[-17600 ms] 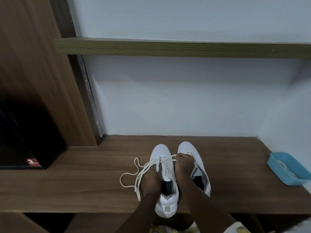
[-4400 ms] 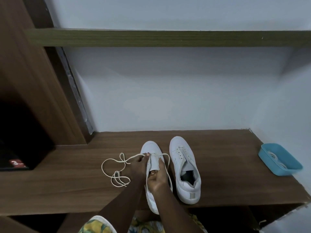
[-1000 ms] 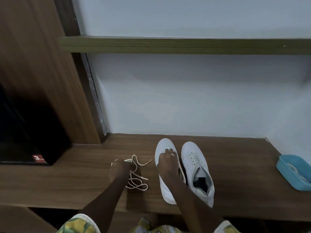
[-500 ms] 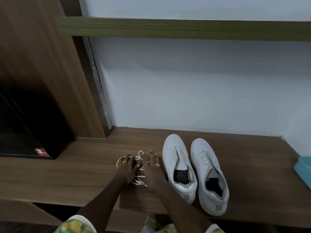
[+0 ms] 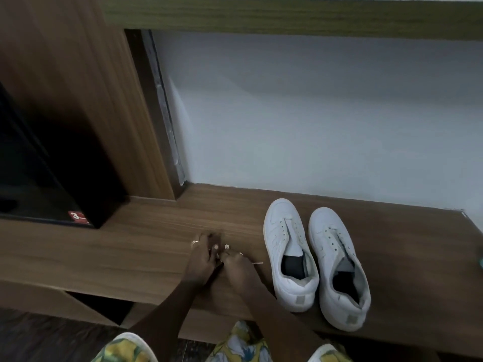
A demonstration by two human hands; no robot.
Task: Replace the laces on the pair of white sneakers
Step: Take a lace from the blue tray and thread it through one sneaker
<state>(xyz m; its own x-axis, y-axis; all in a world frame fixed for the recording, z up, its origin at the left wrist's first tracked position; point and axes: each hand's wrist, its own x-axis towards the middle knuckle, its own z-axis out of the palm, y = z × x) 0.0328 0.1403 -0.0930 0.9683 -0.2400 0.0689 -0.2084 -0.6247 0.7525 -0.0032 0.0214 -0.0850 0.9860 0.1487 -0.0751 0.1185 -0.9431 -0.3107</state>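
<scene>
Two white sneakers stand side by side on the wooden bench [image 5: 146, 244], toes toward the wall, both without laces: the left sneaker [image 5: 288, 253] and the right sneaker [image 5: 337, 265]. Left of them my left hand [image 5: 201, 259] and my right hand [image 5: 239, 266] are pressed together over the bunched cream laces [image 5: 257, 262]. Both hands curl round the bundle, which is almost fully hidden; only a short lace end pokes out to the right.
A dark black appliance with a red sticker [image 5: 77, 216] sits in the wooden cabinet at the left. A white wall closes the back, with a green-brown shelf [image 5: 287, 17] overhead. A sliver of the blue tray [image 5: 480, 261] shows at the right edge.
The laces were pulled free of the left sneaker and laid on the bench to its left. Both hands have now closed over them, gathering the loose loops into a hidden bundle.
</scene>
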